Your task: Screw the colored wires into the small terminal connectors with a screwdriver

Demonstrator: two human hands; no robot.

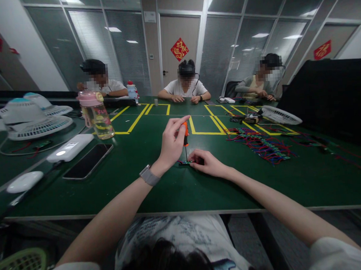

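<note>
My left hand (171, 143) is closed round the orange handle of a small screwdriver (185, 138), held upright with its tip down on a small circuit board (186, 162) on the green table (159, 184). My right hand (206, 162) lies on the table just right of the board, fingers curled and pinching its edge. A grey watch sits on my left wrist.
A pile of small boards with red and blue wires (261, 145) lies to the right. A phone (88, 160), a white power bank (70, 148), a pink-lidded bottle (96, 114) and fans (34, 118) stand at left. Three people sit at the far side.
</note>
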